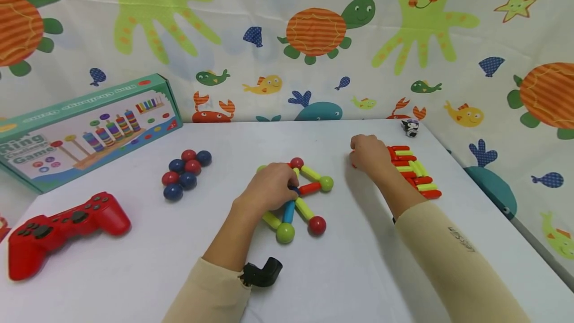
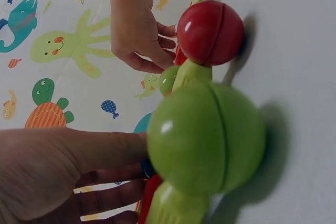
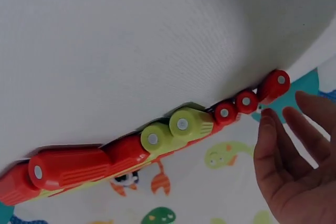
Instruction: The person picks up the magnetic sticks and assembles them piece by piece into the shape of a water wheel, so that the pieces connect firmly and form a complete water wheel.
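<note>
Left hand (image 1: 271, 188) sits on the rod-and-ball figure (image 1: 309, 191) at table centre, fingers curled around a joint, seemingly steadying it. Right hand (image 1: 368, 153) at 2 o'clock reaches the pile of red and green rods (image 1: 417, 173), fingers loosely bent, fingertips (image 3: 268, 121) near rod ends; grip unclear. Spare balls (image 1: 186, 173) at 9 o'clock.

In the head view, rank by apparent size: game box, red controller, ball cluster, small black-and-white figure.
Largest to smallest:
1. Game box
2. Red controller, nearer the camera, yet it looks smaller than the box
3. Ball cluster
4. Figure, farthest back, so its true size is unsure
</note>
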A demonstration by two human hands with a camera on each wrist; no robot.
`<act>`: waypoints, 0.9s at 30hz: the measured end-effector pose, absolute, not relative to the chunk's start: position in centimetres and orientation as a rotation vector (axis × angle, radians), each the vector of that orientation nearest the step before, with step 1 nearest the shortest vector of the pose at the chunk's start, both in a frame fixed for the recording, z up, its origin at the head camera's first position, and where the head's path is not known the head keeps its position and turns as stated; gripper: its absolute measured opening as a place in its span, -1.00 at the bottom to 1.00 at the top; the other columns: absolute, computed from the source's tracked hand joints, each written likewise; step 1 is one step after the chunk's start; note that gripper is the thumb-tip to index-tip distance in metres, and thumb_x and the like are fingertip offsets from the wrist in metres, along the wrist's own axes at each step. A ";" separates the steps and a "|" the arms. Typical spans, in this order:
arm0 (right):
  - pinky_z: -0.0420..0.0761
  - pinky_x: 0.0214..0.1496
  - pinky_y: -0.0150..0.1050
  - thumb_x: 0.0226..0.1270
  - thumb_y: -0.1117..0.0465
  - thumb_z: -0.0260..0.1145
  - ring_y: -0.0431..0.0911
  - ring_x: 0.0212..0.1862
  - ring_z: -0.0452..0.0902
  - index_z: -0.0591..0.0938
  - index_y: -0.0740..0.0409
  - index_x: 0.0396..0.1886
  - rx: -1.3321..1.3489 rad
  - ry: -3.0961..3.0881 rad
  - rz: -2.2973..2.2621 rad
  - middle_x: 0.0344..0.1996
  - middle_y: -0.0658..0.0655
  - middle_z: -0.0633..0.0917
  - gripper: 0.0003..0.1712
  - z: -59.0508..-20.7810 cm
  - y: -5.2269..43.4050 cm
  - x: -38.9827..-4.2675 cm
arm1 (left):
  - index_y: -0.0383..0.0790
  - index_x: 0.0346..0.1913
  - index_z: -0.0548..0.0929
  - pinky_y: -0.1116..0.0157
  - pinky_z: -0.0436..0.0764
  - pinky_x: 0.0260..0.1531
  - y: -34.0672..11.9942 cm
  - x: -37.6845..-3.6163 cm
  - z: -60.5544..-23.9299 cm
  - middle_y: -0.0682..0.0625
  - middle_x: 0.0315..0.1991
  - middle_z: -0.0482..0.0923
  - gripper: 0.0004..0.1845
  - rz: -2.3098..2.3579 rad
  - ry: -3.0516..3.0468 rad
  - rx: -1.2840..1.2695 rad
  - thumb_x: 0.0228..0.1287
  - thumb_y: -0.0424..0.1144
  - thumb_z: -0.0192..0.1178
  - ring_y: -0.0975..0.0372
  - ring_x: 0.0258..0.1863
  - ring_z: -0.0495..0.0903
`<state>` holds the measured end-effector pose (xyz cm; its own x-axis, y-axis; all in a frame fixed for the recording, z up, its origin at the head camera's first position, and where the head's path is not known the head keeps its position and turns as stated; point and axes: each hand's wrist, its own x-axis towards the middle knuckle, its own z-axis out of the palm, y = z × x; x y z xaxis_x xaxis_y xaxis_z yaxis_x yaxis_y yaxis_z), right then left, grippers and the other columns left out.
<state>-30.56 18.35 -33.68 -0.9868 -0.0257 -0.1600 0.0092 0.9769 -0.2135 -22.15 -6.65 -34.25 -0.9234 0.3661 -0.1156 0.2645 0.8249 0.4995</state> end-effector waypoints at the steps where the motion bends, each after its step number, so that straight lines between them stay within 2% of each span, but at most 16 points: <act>1: 0.66 0.13 0.06 0.47 0.22 0.29 0.22 0.06 0.53 0.60 0.29 0.22 -0.028 2.958 -0.287 0.04 0.36 0.67 -0.60 -33.9 18.3 -30.8 | -0.21 -0.01 0.81 0.23 0.69 -0.05 -6.6 -22.1 -34.3 0.00 -0.17 0.71 -0.75 0.716 2.807 0.488 0.29 -0.22 0.44 0.15 -0.12 0.57; 8: 0.66 0.06 -0.01 0.49 0.26 0.27 0.17 -0.02 0.54 0.61 0.26 0.10 -0.106 2.976 -0.236 -0.08 0.31 0.68 -0.73 -34.7 17.6 -30.9 | -0.16 -0.16 0.81 0.26 0.61 -0.29 -6.4 -22.0 -34.3 0.04 -0.33 0.68 -0.81 0.708 2.847 0.423 0.25 -0.15 0.48 0.17 -0.28 0.57; 16: 0.73 -0.07 -0.21 0.39 0.25 0.35 0.14 0.09 0.50 0.59 0.16 0.22 -0.087 2.776 -0.488 0.10 0.30 0.59 -0.58 -33.8 16.6 -29.6 | -0.11 -0.36 0.76 0.27 0.58 -0.44 -6.2 -21.9 -34.0 0.03 -0.45 0.63 -0.79 0.618 2.912 0.249 0.20 -0.06 0.51 0.15 -0.42 0.59; 22: 0.75 -0.12 -0.30 0.41 0.16 0.41 0.05 -0.09 0.67 0.55 0.11 0.23 0.007 2.546 -1.025 0.09 0.27 0.61 -0.54 -33.5 16.4 -27.8 | -0.12 -0.35 0.69 0.27 0.57 -0.45 -5.9 -21.8 -34.0 0.00 -0.46 0.60 -0.74 0.553 2.945 0.199 0.22 -0.03 0.49 0.16 -0.42 0.58; 27: 0.76 -0.10 -0.31 0.41 0.16 0.42 -0.01 -0.19 0.70 0.53 0.12 0.22 0.006 2.462 -1.143 0.01 0.25 0.65 -0.54 -33.6 15.9 -26.4 | -0.17 -0.34 0.66 0.29 0.57 -0.50 -5.6 -21.8 -34.1 -0.01 -0.49 0.59 -0.69 0.525 2.966 0.187 0.22 -0.01 0.49 0.17 -0.47 0.58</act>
